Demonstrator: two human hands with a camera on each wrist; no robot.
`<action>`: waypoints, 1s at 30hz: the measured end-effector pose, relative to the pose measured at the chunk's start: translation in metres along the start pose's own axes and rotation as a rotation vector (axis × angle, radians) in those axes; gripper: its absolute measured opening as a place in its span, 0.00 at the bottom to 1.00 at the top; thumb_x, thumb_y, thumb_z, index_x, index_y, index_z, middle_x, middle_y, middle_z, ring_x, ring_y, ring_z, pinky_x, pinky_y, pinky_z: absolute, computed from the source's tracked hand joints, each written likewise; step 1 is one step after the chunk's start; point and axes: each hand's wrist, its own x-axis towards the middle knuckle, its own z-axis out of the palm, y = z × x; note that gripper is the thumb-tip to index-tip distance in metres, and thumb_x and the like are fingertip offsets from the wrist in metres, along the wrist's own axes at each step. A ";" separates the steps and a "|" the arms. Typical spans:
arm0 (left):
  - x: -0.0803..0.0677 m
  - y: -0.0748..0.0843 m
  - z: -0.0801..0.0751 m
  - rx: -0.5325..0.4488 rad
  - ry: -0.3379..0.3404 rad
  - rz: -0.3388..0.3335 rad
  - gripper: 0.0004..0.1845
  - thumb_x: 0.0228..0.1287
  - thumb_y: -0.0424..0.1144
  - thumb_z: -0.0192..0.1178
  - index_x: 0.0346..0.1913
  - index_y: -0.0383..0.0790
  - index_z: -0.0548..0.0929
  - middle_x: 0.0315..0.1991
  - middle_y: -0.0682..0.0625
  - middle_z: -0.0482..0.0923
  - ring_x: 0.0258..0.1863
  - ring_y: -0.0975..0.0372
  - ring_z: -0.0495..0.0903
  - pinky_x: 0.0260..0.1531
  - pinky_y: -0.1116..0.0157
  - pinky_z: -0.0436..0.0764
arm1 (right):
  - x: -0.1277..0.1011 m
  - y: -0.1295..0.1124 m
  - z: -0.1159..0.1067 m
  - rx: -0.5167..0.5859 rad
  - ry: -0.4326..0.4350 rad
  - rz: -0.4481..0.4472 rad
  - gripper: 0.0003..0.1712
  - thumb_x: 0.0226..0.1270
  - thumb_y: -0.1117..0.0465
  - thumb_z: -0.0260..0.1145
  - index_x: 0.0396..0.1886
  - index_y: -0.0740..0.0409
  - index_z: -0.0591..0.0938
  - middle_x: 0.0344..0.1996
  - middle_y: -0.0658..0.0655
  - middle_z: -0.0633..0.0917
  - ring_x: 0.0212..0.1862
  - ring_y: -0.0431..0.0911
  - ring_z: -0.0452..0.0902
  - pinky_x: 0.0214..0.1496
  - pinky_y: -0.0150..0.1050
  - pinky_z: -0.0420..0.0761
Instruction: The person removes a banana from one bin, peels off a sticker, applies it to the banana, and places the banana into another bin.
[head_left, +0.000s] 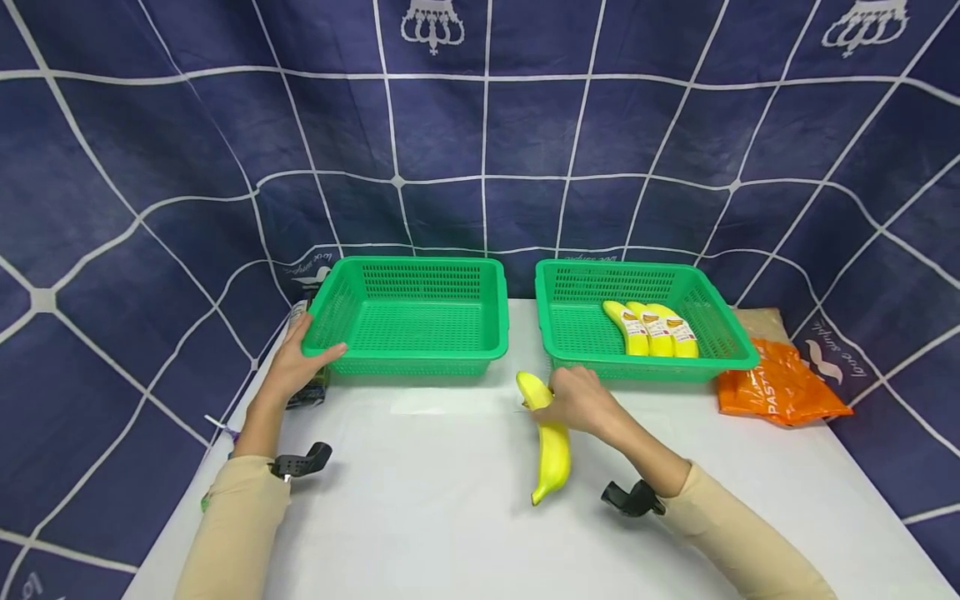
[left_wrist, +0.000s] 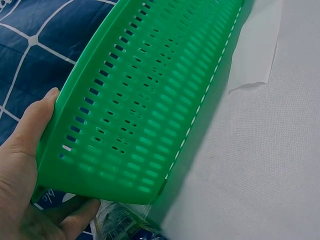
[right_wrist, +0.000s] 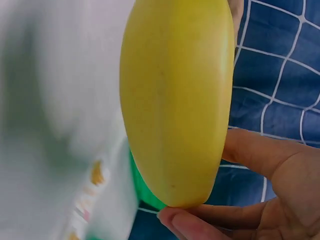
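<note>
The person's right hand (head_left: 581,402) has its fingers curled round the upper end of a yellow banana (head_left: 551,442), which lies on the white table (head_left: 450,500) just in front of the right basket (head_left: 731,354). The left hand (head_left: 296,362) grips the near left corner of the left basket (head_left: 480,354), thumb over the rim and fingers underneath, as the left wrist view shows.

From where things lie, I'd judge the step in hand is picking up this single banana, with the grip taken but the fruit not clearly off the table. 3 more bananas (head_left: 652,329) with labels sit side by side in the right basket, while the left basket holds nothing that I can see. The next move, as I read it, calls for a clean lift by the end being held, keeping the long body from swinging, and clearing a basket rim before setting it down; the left hand seems placed to steady its basket.

Hard to make out: the right wrist view is filled by the banana, with only 2 fingers (right_wrist: 200,225) showing under its tip, and the rest is blurred. A dark packet (head_left: 307,392) lies half hidden beneath the left hand. An orange bag (head_left: 780,387) sits right of the baskets, its print only partly readable
</note>
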 end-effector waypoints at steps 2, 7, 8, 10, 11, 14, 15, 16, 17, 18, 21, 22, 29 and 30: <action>0.001 0.000 0.000 -0.005 -0.001 -0.002 0.58 0.60 0.62 0.63 0.79 0.46 0.36 0.80 0.46 0.28 0.77 0.40 0.34 0.69 0.32 0.46 | -0.001 0.003 0.009 0.024 0.016 0.004 0.22 0.45 0.52 0.79 0.10 0.53 0.74 0.10 0.47 0.62 0.19 0.41 0.56 0.21 0.32 0.56; 0.002 0.000 0.001 -0.011 -0.001 -0.008 0.58 0.59 0.62 0.63 0.79 0.46 0.35 0.80 0.46 0.28 0.77 0.40 0.33 0.69 0.32 0.46 | -0.006 0.011 0.030 0.046 0.031 0.013 0.23 0.41 0.51 0.80 0.08 0.53 0.74 0.10 0.46 0.61 0.20 0.41 0.57 0.24 0.32 0.56; 0.002 0.000 0.002 -0.010 0.000 -0.010 0.58 0.59 0.62 0.63 0.79 0.46 0.36 0.80 0.46 0.28 0.77 0.40 0.33 0.69 0.32 0.46 | -0.007 0.013 0.034 0.058 0.026 0.023 0.22 0.41 0.50 0.81 0.09 0.53 0.76 0.10 0.46 0.63 0.20 0.41 0.59 0.24 0.33 0.58; 0.002 0.000 0.002 -0.011 0.002 -0.013 0.58 0.59 0.62 0.63 0.79 0.46 0.36 0.80 0.46 0.28 0.77 0.40 0.33 0.69 0.32 0.47 | -0.009 0.016 0.041 0.077 0.016 0.042 0.21 0.40 0.49 0.81 0.11 0.54 0.78 0.10 0.46 0.65 0.21 0.41 0.61 0.24 0.33 0.59; 0.003 0.000 0.003 -0.012 0.003 -0.014 0.58 0.60 0.62 0.63 0.79 0.46 0.36 0.80 0.46 0.28 0.77 0.40 0.33 0.69 0.32 0.47 | -0.010 0.018 0.044 0.095 0.014 0.054 0.20 0.40 0.49 0.81 0.13 0.55 0.80 0.11 0.47 0.68 0.21 0.41 0.63 0.24 0.32 0.61; 0.003 0.000 0.003 -0.018 0.007 -0.012 0.57 0.60 0.61 0.63 0.79 0.46 0.36 0.80 0.46 0.28 0.77 0.40 0.33 0.69 0.32 0.46 | -0.013 0.021 0.052 0.125 0.017 0.086 0.20 0.38 0.48 0.82 0.20 0.57 0.84 0.16 0.48 0.75 0.23 0.42 0.68 0.23 0.32 0.65; 0.003 -0.001 0.003 -0.020 0.009 -0.010 0.57 0.60 0.61 0.63 0.79 0.47 0.36 0.80 0.46 0.29 0.77 0.40 0.33 0.69 0.32 0.46 | -0.014 0.022 0.055 0.130 0.017 0.093 0.20 0.38 0.48 0.82 0.21 0.57 0.84 0.17 0.48 0.76 0.23 0.42 0.69 0.23 0.32 0.66; 0.003 -0.001 0.003 -0.024 0.008 -0.008 0.57 0.60 0.60 0.63 0.79 0.47 0.36 0.80 0.46 0.29 0.78 0.40 0.33 0.69 0.32 0.46 | -0.014 0.023 0.057 0.134 0.018 0.097 0.21 0.38 0.48 0.82 0.22 0.58 0.85 0.18 0.49 0.77 0.23 0.42 0.69 0.23 0.32 0.66; 0.003 -0.002 0.003 -0.026 0.009 -0.006 0.57 0.60 0.60 0.63 0.79 0.47 0.36 0.80 0.46 0.29 0.78 0.40 0.33 0.69 0.32 0.46 | -0.015 0.024 0.059 0.138 0.021 0.100 0.21 0.37 0.48 0.83 0.23 0.58 0.85 0.19 0.49 0.78 0.24 0.42 0.70 0.24 0.32 0.67; 0.003 -0.002 0.003 -0.029 0.010 -0.003 0.57 0.60 0.60 0.63 0.79 0.47 0.36 0.80 0.46 0.29 0.78 0.40 0.33 0.69 0.32 0.46 | -0.016 0.025 0.061 0.139 0.024 0.099 0.22 0.37 0.47 0.83 0.23 0.57 0.85 0.19 0.49 0.79 0.24 0.42 0.70 0.24 0.32 0.68; 0.003 -0.003 0.004 -0.038 0.010 0.005 0.56 0.61 0.60 0.63 0.79 0.48 0.36 0.80 0.45 0.30 0.78 0.40 0.33 0.69 0.32 0.46 | -0.017 0.026 0.065 0.144 0.024 0.101 0.22 0.36 0.47 0.83 0.23 0.57 0.85 0.19 0.49 0.79 0.23 0.42 0.70 0.24 0.32 0.68; 0.003 -0.004 0.004 -0.042 0.009 0.005 0.56 0.61 0.59 0.63 0.79 0.48 0.36 0.80 0.46 0.30 0.78 0.40 0.33 0.69 0.32 0.45 | -0.018 0.026 0.066 0.142 0.026 0.099 0.22 0.36 0.47 0.83 0.23 0.57 0.85 0.19 0.49 0.79 0.23 0.42 0.70 0.24 0.32 0.68; -0.001 -0.005 0.002 -0.054 0.020 0.008 0.56 0.60 0.61 0.63 0.79 0.50 0.37 0.80 0.48 0.30 0.78 0.41 0.33 0.69 0.31 0.45 | -0.021 0.023 0.069 0.110 0.023 0.096 0.24 0.37 0.45 0.82 0.25 0.58 0.85 0.21 0.49 0.80 0.24 0.42 0.71 0.25 0.32 0.69; -0.001 -0.005 0.002 -0.056 0.020 0.011 0.56 0.60 0.61 0.63 0.79 0.49 0.37 0.80 0.47 0.30 0.78 0.41 0.32 0.69 0.31 0.45 | -0.021 0.022 0.069 0.109 0.023 0.096 0.24 0.37 0.45 0.82 0.25 0.58 0.85 0.21 0.49 0.79 0.24 0.42 0.71 0.25 0.32 0.69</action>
